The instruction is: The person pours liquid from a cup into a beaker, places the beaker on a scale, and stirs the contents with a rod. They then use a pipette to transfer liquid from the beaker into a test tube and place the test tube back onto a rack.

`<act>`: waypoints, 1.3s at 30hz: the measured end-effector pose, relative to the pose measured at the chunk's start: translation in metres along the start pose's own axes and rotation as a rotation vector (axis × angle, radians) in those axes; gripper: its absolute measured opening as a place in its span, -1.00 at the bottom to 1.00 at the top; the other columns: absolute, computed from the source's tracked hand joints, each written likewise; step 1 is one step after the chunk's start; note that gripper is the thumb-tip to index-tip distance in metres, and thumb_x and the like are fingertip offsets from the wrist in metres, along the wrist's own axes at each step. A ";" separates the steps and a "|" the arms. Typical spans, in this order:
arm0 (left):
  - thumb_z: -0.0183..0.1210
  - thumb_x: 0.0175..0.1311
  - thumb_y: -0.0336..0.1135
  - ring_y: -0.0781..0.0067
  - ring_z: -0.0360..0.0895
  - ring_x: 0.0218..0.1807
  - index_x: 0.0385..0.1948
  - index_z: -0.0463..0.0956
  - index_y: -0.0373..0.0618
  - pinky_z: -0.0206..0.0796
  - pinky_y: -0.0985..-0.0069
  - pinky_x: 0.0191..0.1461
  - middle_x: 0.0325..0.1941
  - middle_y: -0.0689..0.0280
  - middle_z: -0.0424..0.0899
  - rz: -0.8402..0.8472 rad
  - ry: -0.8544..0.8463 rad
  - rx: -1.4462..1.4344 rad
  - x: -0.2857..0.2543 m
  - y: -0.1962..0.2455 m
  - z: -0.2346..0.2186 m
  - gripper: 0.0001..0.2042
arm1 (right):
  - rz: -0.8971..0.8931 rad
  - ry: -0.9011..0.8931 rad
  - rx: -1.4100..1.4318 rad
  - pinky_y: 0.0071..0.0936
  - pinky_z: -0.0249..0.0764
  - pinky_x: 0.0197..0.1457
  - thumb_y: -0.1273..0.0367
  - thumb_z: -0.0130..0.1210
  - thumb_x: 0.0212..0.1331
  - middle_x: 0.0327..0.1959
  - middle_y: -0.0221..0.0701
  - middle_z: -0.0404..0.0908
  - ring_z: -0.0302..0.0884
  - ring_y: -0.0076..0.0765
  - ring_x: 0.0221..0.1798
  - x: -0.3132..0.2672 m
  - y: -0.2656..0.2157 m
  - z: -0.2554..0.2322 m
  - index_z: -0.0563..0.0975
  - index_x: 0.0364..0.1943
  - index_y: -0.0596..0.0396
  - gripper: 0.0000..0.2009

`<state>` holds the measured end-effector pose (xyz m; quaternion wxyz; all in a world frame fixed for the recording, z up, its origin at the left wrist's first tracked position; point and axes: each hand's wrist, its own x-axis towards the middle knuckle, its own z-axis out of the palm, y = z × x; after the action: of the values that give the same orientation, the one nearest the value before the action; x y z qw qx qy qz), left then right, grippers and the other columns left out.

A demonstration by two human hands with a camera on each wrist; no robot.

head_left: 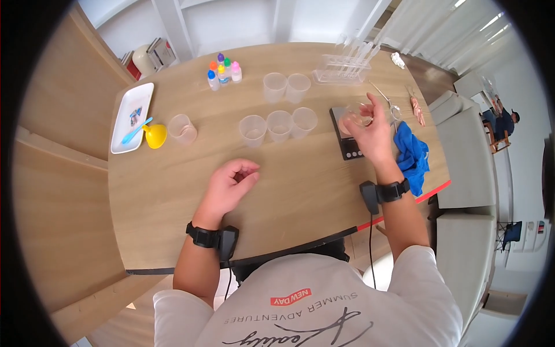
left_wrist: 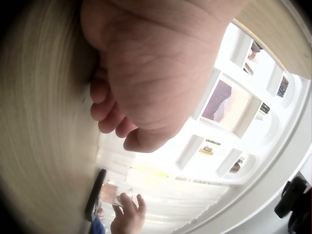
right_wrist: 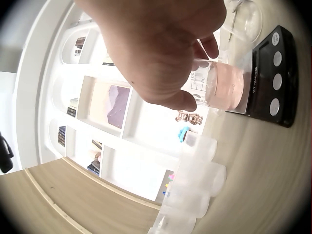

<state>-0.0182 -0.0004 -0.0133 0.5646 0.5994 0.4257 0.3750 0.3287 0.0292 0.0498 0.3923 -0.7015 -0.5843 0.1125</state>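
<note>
My right hand (head_left: 374, 136) holds a glass beaker (right_wrist: 226, 87) near its rim, thumb on one side and fingers on the other. Pale pink liquid fills its lower part. The beaker's base is right at the platform of a black digital scale (right_wrist: 278, 97), which has several round silver buttons. My left hand (head_left: 226, 184) rests on the table, fingers loosely curled and holding nothing. Beyond it stand several clear plastic cups (head_left: 253, 130), and a further cup (head_left: 182, 129) with a pinkish tint is to its left.
At the left lie a white tray (head_left: 147, 95), a light-blue spoon (head_left: 137, 131) and a yellow funnel (head_left: 155, 136). Small dropper bottles (head_left: 221, 74) stand at the back. A test-tube rack (head_left: 341, 72) is behind the scale; a blue cloth (head_left: 411, 151) lies right of my right hand.
</note>
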 end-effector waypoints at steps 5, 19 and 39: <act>0.26 0.32 -0.42 0.76 0.45 -0.36 -0.15 0.62 -0.19 0.38 0.69 -0.25 -0.32 0.49 0.63 -0.017 -0.007 -0.001 0.000 0.002 0.000 -0.86 | -0.116 -0.081 0.034 -0.25 0.51 0.14 0.37 0.46 -0.08 0.05 -0.16 0.60 0.58 -0.15 0.10 -0.025 -0.027 -0.006 0.28 0.36 0.11 -0.17; 0.21 0.35 -0.52 0.77 0.49 -0.23 -0.11 0.59 -0.17 0.35 0.72 -0.14 -0.24 0.52 0.63 -0.023 -0.040 -0.028 0.001 0.001 -0.003 -0.86 | -0.333 -0.423 0.159 -0.16 0.45 0.23 0.35 0.40 -0.01 0.19 -0.12 0.48 0.44 0.06 0.23 -0.100 -0.073 0.044 0.27 0.38 0.06 -0.20; 0.23 0.32 -0.51 0.75 0.50 -0.26 -0.11 0.60 -0.19 0.37 0.70 -0.17 -0.25 0.47 0.65 -0.015 -0.027 -0.047 -0.001 -0.003 -0.002 -0.85 | -0.676 0.115 -0.710 0.09 0.20 0.40 0.28 0.33 0.01 0.27 -0.21 0.41 0.18 0.03 0.45 0.152 -0.081 -0.035 0.57 0.12 -0.10 -0.51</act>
<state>-0.0207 -0.0003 -0.0157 0.5872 0.5876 0.4137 0.3725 0.3357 0.1536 0.1739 0.1751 -0.5682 -0.7587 -0.2661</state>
